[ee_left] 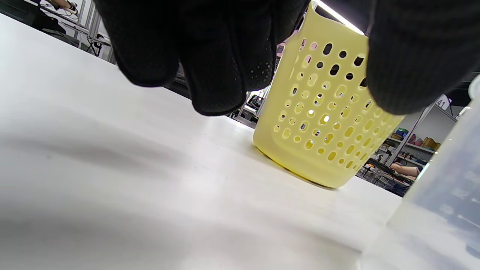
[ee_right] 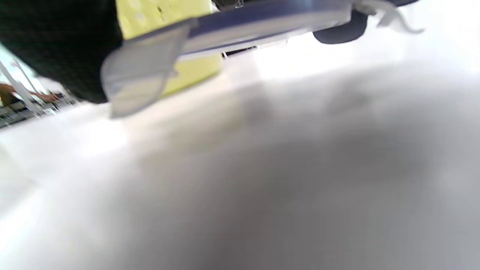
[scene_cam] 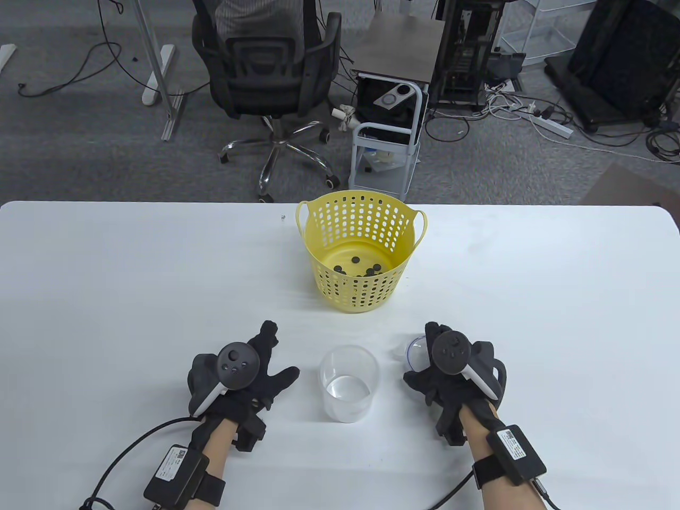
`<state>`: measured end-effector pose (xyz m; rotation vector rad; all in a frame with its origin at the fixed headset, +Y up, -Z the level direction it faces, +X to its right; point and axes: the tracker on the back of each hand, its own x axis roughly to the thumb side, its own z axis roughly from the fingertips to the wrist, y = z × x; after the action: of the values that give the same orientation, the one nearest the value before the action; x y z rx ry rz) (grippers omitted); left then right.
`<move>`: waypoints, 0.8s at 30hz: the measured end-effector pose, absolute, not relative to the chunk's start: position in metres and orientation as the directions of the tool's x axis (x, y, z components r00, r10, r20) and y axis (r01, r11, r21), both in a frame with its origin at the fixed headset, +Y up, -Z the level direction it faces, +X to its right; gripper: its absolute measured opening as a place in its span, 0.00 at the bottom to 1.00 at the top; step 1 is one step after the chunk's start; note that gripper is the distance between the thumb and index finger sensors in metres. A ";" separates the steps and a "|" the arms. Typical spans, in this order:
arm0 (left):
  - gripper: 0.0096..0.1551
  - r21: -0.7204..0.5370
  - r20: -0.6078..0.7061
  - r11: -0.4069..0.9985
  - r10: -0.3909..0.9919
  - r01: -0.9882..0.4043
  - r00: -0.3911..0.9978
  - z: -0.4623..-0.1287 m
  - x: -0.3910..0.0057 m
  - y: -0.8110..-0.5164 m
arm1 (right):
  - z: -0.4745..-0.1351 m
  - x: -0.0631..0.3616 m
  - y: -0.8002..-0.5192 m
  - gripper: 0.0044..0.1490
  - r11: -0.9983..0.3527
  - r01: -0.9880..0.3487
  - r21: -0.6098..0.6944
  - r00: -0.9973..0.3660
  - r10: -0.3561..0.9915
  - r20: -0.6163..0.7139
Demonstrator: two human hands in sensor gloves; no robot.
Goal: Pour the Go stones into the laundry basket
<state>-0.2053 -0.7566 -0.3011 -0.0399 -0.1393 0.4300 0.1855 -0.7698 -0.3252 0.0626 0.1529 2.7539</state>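
A yellow perforated laundry basket point(scene_cam: 362, 249) stands upright at the table's far middle, with several black Go stones point(scene_cam: 361, 268) on its bottom. A clear plastic cup point(scene_cam: 349, 382) stands upright and empty between my hands. My left hand point(scene_cam: 273, 356) lies open with fingers spread just left of the cup, not touching it. My right hand point(scene_cam: 427, 361) holds a clear round lid point(scene_cam: 413, 351) to the right of the cup. In the right wrist view the lid point(ee_right: 262, 22) hangs a little above the table. The left wrist view shows the basket point(ee_left: 322, 112) and the cup's wall point(ee_left: 442, 195).
The white table point(scene_cam: 106, 297) reaches to its far edge just behind the basket. Beyond it are an office chair point(scene_cam: 271, 79) and a small white cart point(scene_cam: 388, 138) on the floor.
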 end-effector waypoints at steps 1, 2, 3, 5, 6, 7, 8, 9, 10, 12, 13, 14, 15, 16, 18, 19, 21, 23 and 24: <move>0.61 -0.067 0.126 0.908 0.418 -0.413 0.900 -0.301 -0.205 -0.756 | -0.324 0.185 -0.764 0.70 -0.916 -0.390 0.096 -0.918 0.395 0.041; 0.61 -0.067 0.126 0.909 0.418 -0.412 0.900 -0.301 -0.205 -0.756 | -0.321 0.184 -0.756 0.69 -0.909 -0.410 0.076 -0.907 0.415 0.065; 0.61 -0.068 0.126 0.909 0.417 -0.412 0.900 -0.301 -0.205 -0.756 | -0.319 0.183 -0.749 0.69 -0.901 -0.428 0.064 -0.898 0.433 0.083; 0.61 -0.070 0.124 0.910 0.415 -0.409 0.901 -0.301 -0.205 -0.756 | -0.313 0.182 -0.734 0.68 -0.891 -0.453 0.020 -0.884 0.452 0.118; 0.61 -0.069 0.125 0.910 0.414 -0.408 0.902 -0.301 -0.205 -0.756 | -0.311 0.181 -0.729 0.68 -0.884 -0.467 0.000 -0.877 0.463 0.133; 0.61 -0.068 0.125 0.909 0.416 -0.411 0.901 -0.300 -0.205 -0.756 | -0.308 0.181 -0.722 0.67 -0.872 -0.489 -0.024 -0.863 0.480 0.157; 0.61 -0.069 0.123 0.905 0.425 -0.420 0.897 -0.300 -0.205 -0.756 | -0.306 0.180 -0.717 0.67 -0.863 -0.503 -0.037 -0.854 0.491 0.172; 0.60 -0.073 0.120 0.898 0.439 -0.434 0.890 -0.301 -0.205 -0.756 | -0.302 0.178 -0.710 0.67 -0.854 -0.517 -0.059 -0.845 0.499 0.193; 0.60 -0.076 0.118 0.894 0.448 -0.441 0.886 -0.301 -0.205 -0.756 | -0.300 0.176 -0.705 0.67 -0.847 -0.526 -0.076 -0.839 0.502 0.212; 0.60 -0.077 0.116 0.893 0.450 -0.444 0.885 -0.301 -0.205 -0.756 | -0.293 0.169 -0.694 0.66 -0.832 -0.543 -0.114 -0.824 0.502 0.263; 0.59 -0.077 0.118 0.895 0.445 -0.439 0.888 -0.301 -0.204 -0.756 | -0.289 0.163 -0.690 0.66 -0.830 -0.544 -0.123 -0.819 0.493 0.295; 0.60 -0.078 0.118 0.896 0.443 -0.436 0.889 -0.302 -0.204 -0.756 | -0.285 0.156 -0.687 0.66 -0.836 -0.533 -0.127 -0.821 0.475 0.317; 0.59 -0.078 0.119 0.897 0.442 -0.436 0.889 -0.302 -0.204 -0.756 | -0.283 0.151 -0.686 0.66 -0.843 -0.523 -0.125 -0.824 0.462 0.328; 0.59 -0.079 0.118 0.896 0.443 -0.436 0.889 -0.302 -0.204 -0.756 | -0.281 0.143 -0.684 0.66 -0.852 -0.509 -0.126 -0.826 0.442 0.350; 0.59 -0.077 0.116 0.893 0.450 -0.443 0.886 -0.301 -0.205 -0.756 | -0.276 0.127 -0.684 0.66 -0.858 -0.497 -0.131 -0.821 0.417 0.390; 0.58 -0.076 0.115 0.892 0.452 -0.446 0.885 -0.301 -0.205 -0.756 | -0.275 0.124 -0.684 0.66 -0.859 -0.494 -0.130 -0.820 0.412 0.397; 0.58 -0.074 0.110 0.888 0.460 -0.455 0.881 -0.301 -0.206 -0.756 | -0.270 0.112 -0.683 0.66 -0.865 -0.485 -0.125 -0.815 0.396 0.423; 0.58 -0.075 0.108 0.886 0.464 -0.458 0.879 -0.301 -0.206 -0.756 | -0.266 0.103 -0.683 0.66 -0.866 -0.483 -0.130 -0.812 0.387 0.438; 0.58 -0.075 0.108 0.885 0.464 -0.459 0.879 -0.301 -0.206 -0.756 | -0.265 0.100 -0.683 0.66 -0.867 -0.481 -0.129 -0.811 0.383 0.442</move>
<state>-0.2056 -0.7564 -0.3011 -0.0479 -0.1245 0.4812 0.0996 -0.6826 -0.2653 0.5660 -0.3251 2.5993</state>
